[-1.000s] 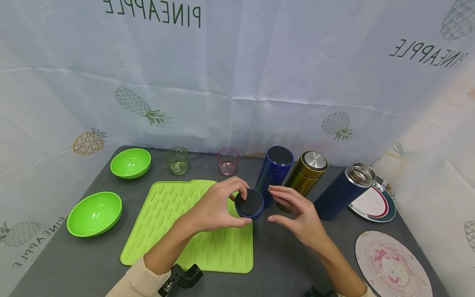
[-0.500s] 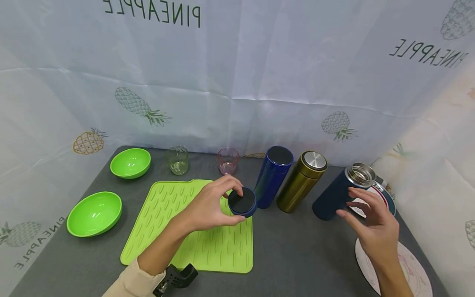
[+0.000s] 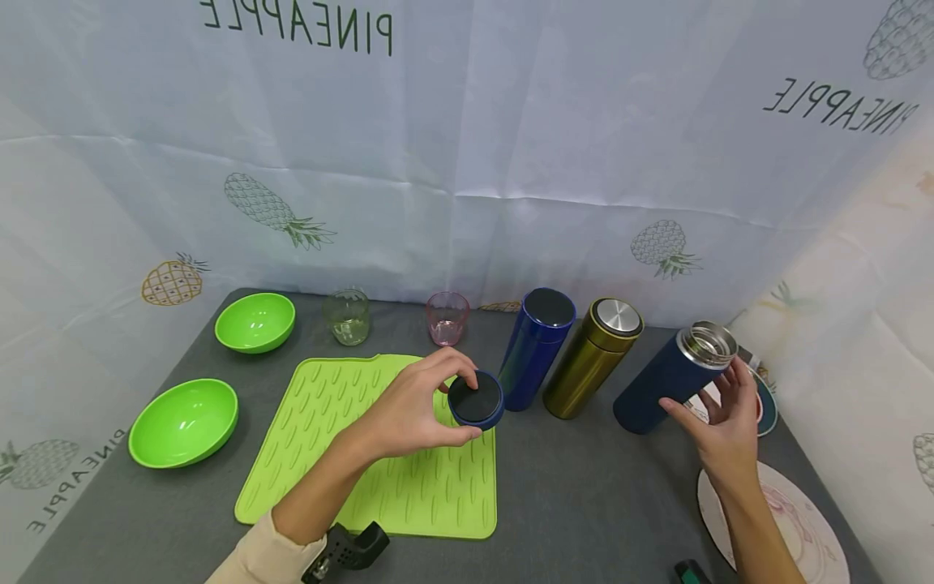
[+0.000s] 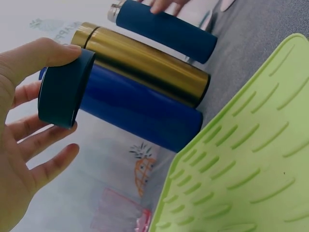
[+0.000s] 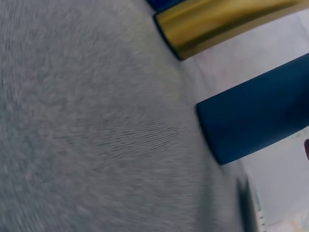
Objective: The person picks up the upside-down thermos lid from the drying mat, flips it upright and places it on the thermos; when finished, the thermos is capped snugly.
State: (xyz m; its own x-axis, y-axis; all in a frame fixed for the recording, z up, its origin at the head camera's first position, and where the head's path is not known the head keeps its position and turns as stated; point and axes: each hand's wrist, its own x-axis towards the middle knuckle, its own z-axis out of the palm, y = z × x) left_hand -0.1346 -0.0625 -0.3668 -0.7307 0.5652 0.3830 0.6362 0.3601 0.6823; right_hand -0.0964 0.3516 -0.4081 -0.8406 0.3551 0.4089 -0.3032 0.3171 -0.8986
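My left hand [image 3: 467,405] pinches a dark blue round cap [image 3: 477,397] between thumb and fingers, just above the right edge of the green ribbed mat [image 3: 365,454]. In the left wrist view the cap [image 4: 63,89] sits in front of the blue flask [image 4: 140,108]. My right hand [image 3: 702,391] wraps the navy flask [image 3: 649,397], thumb on its near side and fingers behind its neck. That flask has an open steel mouth and leans to the right. The right wrist view shows only its navy body [image 5: 256,121], not the hand.
A capped blue flask [image 3: 536,349] and a gold flask [image 3: 593,357] stand between my hands. Two green bowls [image 3: 255,322] [image 3: 182,422] sit at the left, with a clear cup [image 3: 348,316] and a pink cup [image 3: 447,318] behind the mat. Plates [image 3: 803,527] lie at the right.
My right hand left the cap, swung right and took hold of the navy flask. My left hand, still holding the cap, drifted slightly left.
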